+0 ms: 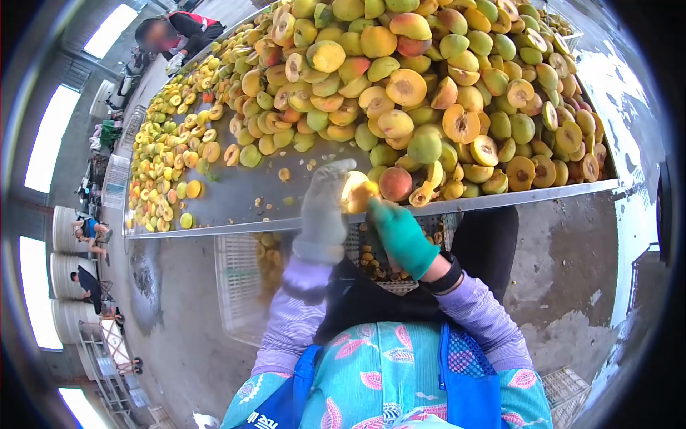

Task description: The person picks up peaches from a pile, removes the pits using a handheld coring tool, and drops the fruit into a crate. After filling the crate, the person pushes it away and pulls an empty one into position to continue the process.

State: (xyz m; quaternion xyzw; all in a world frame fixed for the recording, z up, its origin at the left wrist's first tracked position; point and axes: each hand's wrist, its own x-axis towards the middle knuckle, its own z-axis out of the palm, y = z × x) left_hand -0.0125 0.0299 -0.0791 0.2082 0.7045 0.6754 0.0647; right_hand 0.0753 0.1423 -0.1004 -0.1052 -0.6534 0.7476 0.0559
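My left hand [325,204], in a pale grey glove, grips a yellow peach half [355,193] at the near edge of the metal table. Close against the fruit's right side is my right hand [404,236], in a green glove with its fingers closed. Whatever those fingers may hold is hidden by the glove and the fruit. Just beyond the hands lies a reddish whole-looking peach [395,184]. A large heap of halved peaches [400,86] rises behind it, many with brown pit cavities showing.
The table's metal rim [500,202] runs in front of me. Below it stand a crate [400,287] with small pieces and a white crate [239,286]. Smaller peach pieces [168,164] spread across the left. A person in a red vest [187,28] bends over the far left side.
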